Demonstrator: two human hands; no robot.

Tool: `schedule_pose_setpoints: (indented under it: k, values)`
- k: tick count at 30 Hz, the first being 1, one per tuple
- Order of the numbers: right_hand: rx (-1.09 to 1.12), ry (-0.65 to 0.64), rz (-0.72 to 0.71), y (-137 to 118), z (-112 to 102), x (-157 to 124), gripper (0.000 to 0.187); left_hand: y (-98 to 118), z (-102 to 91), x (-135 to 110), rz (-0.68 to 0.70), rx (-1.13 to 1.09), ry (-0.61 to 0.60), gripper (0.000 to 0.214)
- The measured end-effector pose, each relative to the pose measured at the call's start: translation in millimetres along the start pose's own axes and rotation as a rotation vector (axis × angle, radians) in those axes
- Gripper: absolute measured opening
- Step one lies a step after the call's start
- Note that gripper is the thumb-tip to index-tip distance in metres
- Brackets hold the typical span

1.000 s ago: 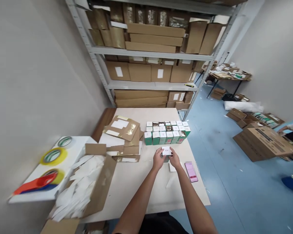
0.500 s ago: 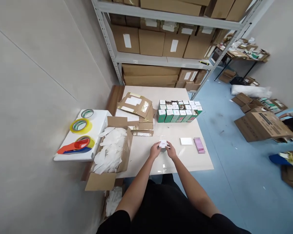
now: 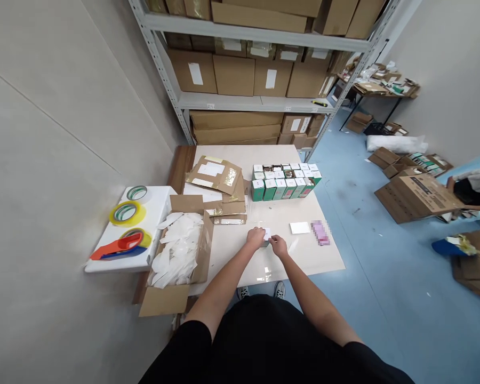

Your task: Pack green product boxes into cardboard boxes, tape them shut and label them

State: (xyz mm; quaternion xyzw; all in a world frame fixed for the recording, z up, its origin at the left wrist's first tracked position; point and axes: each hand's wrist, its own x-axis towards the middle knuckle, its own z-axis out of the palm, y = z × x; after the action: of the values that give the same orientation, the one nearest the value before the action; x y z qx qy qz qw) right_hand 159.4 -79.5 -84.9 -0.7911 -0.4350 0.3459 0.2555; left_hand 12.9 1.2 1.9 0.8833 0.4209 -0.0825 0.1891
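A small box (image 3: 267,234) with a white top and a green side stands on the table in front of me, partly covered by my hands. My left hand (image 3: 256,238) is closed over its left side. At its right front edge, my right hand (image 3: 279,246) has its fingers pinched together against the box. Just right of that hand lies a thin clear or whitish strip (image 3: 293,245). Farther right are a flat white box (image 3: 300,228) and a pink, pixelated item (image 3: 320,233).
Rows of green-and-white boxes (image 3: 280,189) stand at the table's back right. Flattened cardboard (image 3: 214,173) lies back left, beside an open carton (image 3: 208,250) of white paper pieces. Tape rolls (image 3: 127,213) and an orange-handled tool (image 3: 118,246) rest far left. Shelving (image 3: 244,101) rises behind.
My left hand has shifted from the box's side to over its left part. The right fingers have drawn into a pinch at its front edge. The camera view has shifted, showing my shoes.
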Motion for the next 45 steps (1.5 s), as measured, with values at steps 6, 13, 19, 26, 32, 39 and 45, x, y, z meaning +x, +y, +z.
schedule_pose_setpoints:
  k: [6,13,19,26,32,39,45]
  values:
    - [0.124,-0.244,-0.130,11,-12,-1,0.045,-5,-6.7,3,0.112,0.081,-0.056,0.028]
    - [0.170,-0.423,-0.136,14,-24,-1,0.067,-18,-8.4,9,0.247,0.120,-0.083,0.033]
    - [0.169,-0.445,-0.076,14,-27,0,0.075,-34,-7.5,24,0.079,-0.292,0.016,0.029]
    - [0.157,-0.499,-0.091,19,-20,-6,0.084,-41,32.7,26,-0.659,-0.813,0.283,0.051]
    - [0.055,-0.487,-0.083,19,-17,-8,0.087,-13,48.5,12,-0.811,-0.718,0.367,0.039]
    - [-0.044,-0.437,-0.138,8,-16,-7,0.073,-10,49.3,11,-0.440,-0.851,0.311,0.036]
    - [-0.057,-0.406,-0.150,-2,-17,-12,0.065,-31,53.8,4,-0.388,-1.076,0.230,0.039]
